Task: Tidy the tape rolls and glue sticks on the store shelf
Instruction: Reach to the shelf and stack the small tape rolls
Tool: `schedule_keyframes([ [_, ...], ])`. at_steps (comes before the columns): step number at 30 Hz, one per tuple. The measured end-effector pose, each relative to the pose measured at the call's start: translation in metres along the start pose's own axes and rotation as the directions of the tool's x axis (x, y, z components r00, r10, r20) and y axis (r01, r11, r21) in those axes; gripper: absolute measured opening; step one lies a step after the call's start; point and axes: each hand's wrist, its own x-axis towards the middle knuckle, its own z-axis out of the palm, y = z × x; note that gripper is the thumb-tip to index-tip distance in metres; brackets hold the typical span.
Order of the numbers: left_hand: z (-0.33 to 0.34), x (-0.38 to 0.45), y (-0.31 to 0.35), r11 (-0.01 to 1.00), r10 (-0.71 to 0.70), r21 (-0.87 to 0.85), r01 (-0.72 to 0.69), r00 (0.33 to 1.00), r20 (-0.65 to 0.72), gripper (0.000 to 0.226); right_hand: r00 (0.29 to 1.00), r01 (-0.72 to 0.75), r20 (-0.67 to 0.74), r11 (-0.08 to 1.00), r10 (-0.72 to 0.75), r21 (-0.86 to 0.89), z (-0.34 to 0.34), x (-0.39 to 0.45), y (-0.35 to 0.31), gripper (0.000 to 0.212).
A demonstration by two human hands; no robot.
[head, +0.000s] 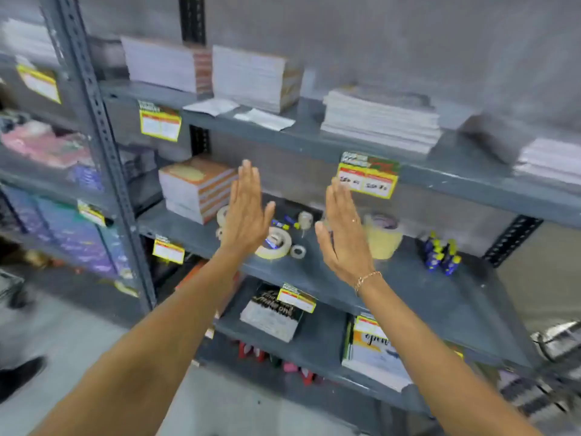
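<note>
Left hand: flat, fingers together, empty, raised before the shelf.
Right hand: likewise flat, empty.
Tape rolls: scattered on shelf between the hands.
Glue sticks: upright cluster, far right.

Grey painted metal shelf, matt, with perforated steel uprights. Glossy, translucent plastic tape rolls. Paper stacks, matt white edges. Shiny plastic glue sticks. Glossy yellow paper price tags.
</note>
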Motion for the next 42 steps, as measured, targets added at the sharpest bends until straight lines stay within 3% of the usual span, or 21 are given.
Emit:
schedule_keyframes([
  [2, 0.014, -0.012, -0.048, 0.989, -0.146, -0.021, 0.149, 0.984, 0.098, 0.066, 0.990, -0.091, 0.110, 0.996, 0.087, 0.024, 0.035, -0.002, 0.010, 0.061],
  [6, 0.058, -0.027, -0.146, 0.964, -0.249, -0.011, 0.267, 0.911, 0.327, 0.062, 0.928, -0.293, 0.254, 0.955, 0.273, 0.044, 0.115, 0.006, 0.031, 0.055],
  [13, 0.098, -0.021, -0.241, 0.962, -0.262, 0.090, 0.259, 0.768, 0.585, 0.061, 0.788, -0.446, 0.493, 0.894, 0.369, 0.045, 0.247, 0.068, 0.033, 0.051],
  [17, 0.114, -0.032, -0.253, 0.984, -0.179, 0.113, 0.139, 0.734, 0.655, 0.058, 0.739, -0.480, 0.552, 0.877, 0.387, 0.028, 0.299, 0.098, 0.030, 0.039],
  [21, 0.124, -0.037, -0.253, 0.981, -0.191, 0.152, 0.121, 0.742, 0.642, 0.060, 0.714, -0.456, 0.582, 0.889, 0.389, -0.035, 0.335, 0.127, 0.025, 0.028],
  [24, 0.126, -0.038, -0.254, 0.982, -0.188, 0.150, 0.118, 0.747, 0.638, 0.059, 0.689, -0.338, 0.637, 0.931, 0.346, -0.140, 0.358, 0.145, 0.019, 0.034],
  [27, 0.125, -0.034, -0.256, 0.985, -0.168, 0.134, 0.106, 0.734, 0.658, 0.060, 0.640, -0.328, 0.661, 0.917, 0.392, -0.226, 0.369, 0.151, 0.017, 0.041],
  [31, 0.123, -0.030, -0.260, 0.988, -0.152, 0.136, 0.079, 0.711, 0.686, 0.058, 0.656, -0.320, 0.626, 0.906, 0.422, -0.275, 0.370, 0.152, 0.015, 0.038],
  [36, 0.127, -0.018, -0.259, 0.989, -0.149, 0.104, 0.106, 0.724, 0.674, 0.058, 0.702, -0.587, 0.473, 0.809, 0.533, -0.039, 0.343, 0.146, 0.013, 0.025],
  [40, 0.134, -0.002, -0.260, 0.989, -0.145, 0.113, 0.092, 0.690, 0.709, 0.064, 0.643, -0.766, 0.398, 0.537, 0.655, 0.353, 0.297, 0.132, 0.014, 0.016],
  [42, 0.139, 0.006, -0.263, 0.985, -0.169, 0.101, 0.137, 0.709, 0.684, 0.065, 0.646, -0.758, 0.359, 0.515, 0.674, 0.400, 0.272, 0.120, 0.020, 0.013],
])
